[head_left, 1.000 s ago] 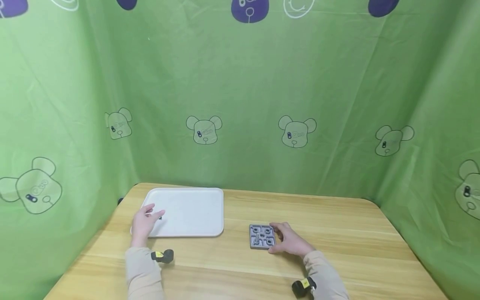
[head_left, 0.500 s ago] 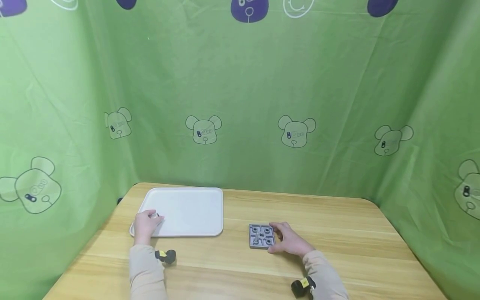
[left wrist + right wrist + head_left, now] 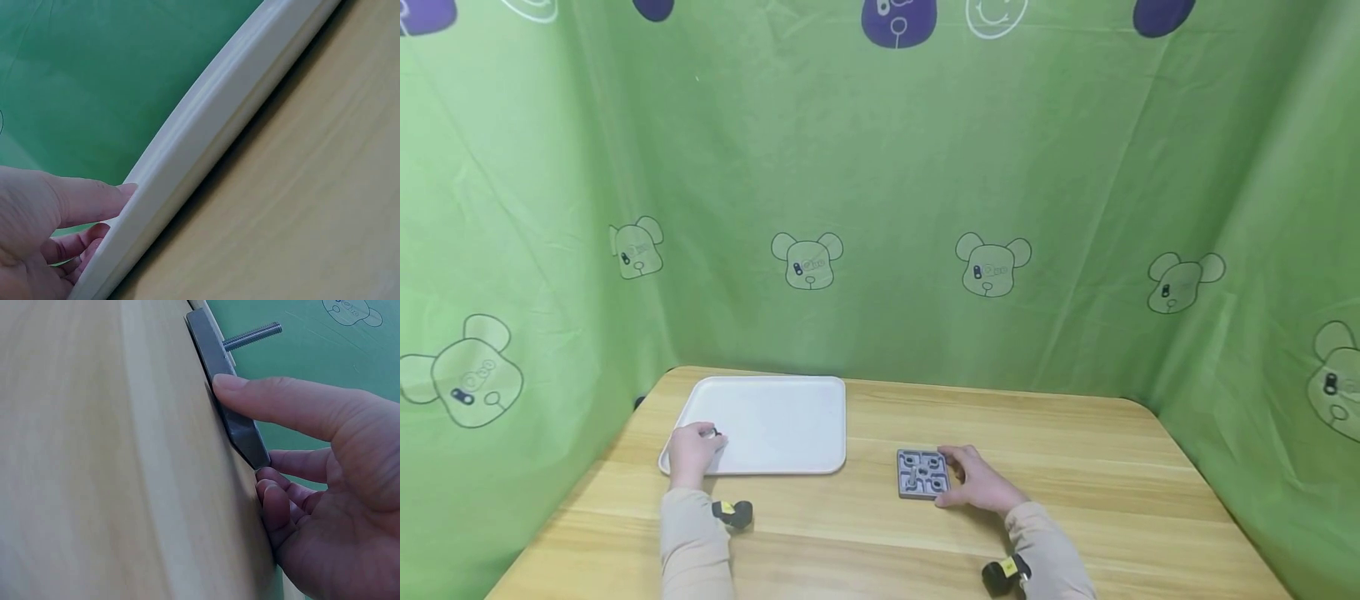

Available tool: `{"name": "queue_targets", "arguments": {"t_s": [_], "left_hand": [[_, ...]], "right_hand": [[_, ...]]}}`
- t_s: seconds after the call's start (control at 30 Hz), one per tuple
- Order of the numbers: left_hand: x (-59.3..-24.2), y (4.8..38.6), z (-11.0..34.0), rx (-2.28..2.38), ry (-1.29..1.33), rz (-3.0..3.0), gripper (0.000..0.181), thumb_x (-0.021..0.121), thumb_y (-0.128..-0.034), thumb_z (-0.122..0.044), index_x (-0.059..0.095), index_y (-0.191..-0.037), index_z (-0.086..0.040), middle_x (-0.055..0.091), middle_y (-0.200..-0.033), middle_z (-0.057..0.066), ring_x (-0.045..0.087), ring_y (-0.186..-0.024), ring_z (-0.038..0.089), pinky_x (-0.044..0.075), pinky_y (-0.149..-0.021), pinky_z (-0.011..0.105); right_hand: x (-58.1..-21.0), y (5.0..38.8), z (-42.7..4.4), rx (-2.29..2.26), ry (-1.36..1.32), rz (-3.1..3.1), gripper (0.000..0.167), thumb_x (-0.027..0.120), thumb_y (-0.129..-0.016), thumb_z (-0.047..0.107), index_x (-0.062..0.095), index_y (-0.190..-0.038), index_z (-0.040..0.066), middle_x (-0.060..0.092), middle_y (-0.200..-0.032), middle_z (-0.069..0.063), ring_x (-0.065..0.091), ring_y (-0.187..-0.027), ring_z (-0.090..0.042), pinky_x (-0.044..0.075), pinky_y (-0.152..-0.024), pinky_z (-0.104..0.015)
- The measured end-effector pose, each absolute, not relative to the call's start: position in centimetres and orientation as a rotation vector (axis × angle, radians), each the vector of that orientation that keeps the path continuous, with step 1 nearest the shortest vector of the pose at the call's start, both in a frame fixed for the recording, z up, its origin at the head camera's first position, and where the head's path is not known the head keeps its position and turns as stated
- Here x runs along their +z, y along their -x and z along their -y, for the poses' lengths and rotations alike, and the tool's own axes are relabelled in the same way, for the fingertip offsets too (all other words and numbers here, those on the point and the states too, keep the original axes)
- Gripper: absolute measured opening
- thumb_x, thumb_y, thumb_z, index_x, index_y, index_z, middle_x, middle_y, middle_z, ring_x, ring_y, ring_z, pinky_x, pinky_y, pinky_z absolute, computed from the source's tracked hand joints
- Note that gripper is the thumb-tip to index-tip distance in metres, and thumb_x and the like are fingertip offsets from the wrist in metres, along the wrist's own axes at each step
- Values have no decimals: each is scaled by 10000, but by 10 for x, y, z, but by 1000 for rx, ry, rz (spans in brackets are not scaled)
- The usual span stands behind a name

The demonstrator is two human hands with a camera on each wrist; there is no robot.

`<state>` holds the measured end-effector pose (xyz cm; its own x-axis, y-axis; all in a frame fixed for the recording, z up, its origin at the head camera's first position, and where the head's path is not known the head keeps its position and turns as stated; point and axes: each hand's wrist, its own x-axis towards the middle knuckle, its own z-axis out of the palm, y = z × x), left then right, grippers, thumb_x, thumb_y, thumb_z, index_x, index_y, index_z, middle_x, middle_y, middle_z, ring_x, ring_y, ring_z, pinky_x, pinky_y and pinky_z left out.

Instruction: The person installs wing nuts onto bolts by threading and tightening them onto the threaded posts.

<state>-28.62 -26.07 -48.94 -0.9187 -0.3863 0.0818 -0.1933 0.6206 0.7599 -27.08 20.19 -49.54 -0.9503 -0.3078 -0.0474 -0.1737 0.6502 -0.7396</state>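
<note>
At the near left corner of the white tray (image 3: 782, 425), my left hand (image 3: 692, 454) pinches a small dark piece (image 3: 716, 432) between thumb and fingers; the piece is too small to name its kind. In the left wrist view the tray's rim (image 3: 187, 144) hides the fingertips and the piece. My right hand (image 3: 979, 482) grips the right side of a grey square block (image 3: 923, 474) lying on the table, with raised ribs and several round holes. The right wrist view shows the thumb (image 3: 231, 387) along its edge and a threaded bolt (image 3: 253, 336) standing up from it.
The wooden table (image 3: 865, 533) carries the tray at the left and the block right of its middle. A green curtain (image 3: 895, 333) with bear-head prints hangs behind and on both sides. Dark wrist cameras (image 3: 736, 514) sit on both sleeves.
My left hand has lowered slightly into the tray's near corner, its fingers closing round the small dark piece. The right hand and the block have stayed in place.
</note>
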Motion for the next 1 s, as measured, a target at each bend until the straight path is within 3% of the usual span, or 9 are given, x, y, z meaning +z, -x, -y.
{"name": "queue_targets", "arguments": {"t_s": [0.37, 0.67, 1.0], "left_hand": [[-488, 286, 260, -1163, -478, 2605, 392, 686, -847, -91, 612, -1175, 110, 588, -1247, 306, 522, -1201, 483, 402, -1048, 547], [-476, 286, 260, -1309, -468, 2569, 422, 639, -891, -119, 571, -1247, 96, 506, -1322, 361, 461, -1257, 505, 370, -1071, 569], [-454, 284, 253, -1235, -392, 2550, 421, 664, -880, -134, 593, -1230, 89, 570, -1258, 337, 521, -1192, 468, 416, -1021, 547]], "right_hand": [[-494, 270, -203, -1182, 406, -2693, 945, 864, -622, 204, 414, -1424, -11, 493, -1226, -152, 489, -1131, -278, 408, -1036, -546], [-496, 272, -203, -1167, 419, -2700, 944, 862, -626, 213, 410, -1422, -18, 494, -1221, -159, 503, -1102, -276, 441, -1005, -512], [-498, 272, -204, -1178, 424, -2690, 945, 863, -629, 198, 405, -1426, -20, 491, -1207, -149, 503, -1084, -258, 451, -988, -497]]}}
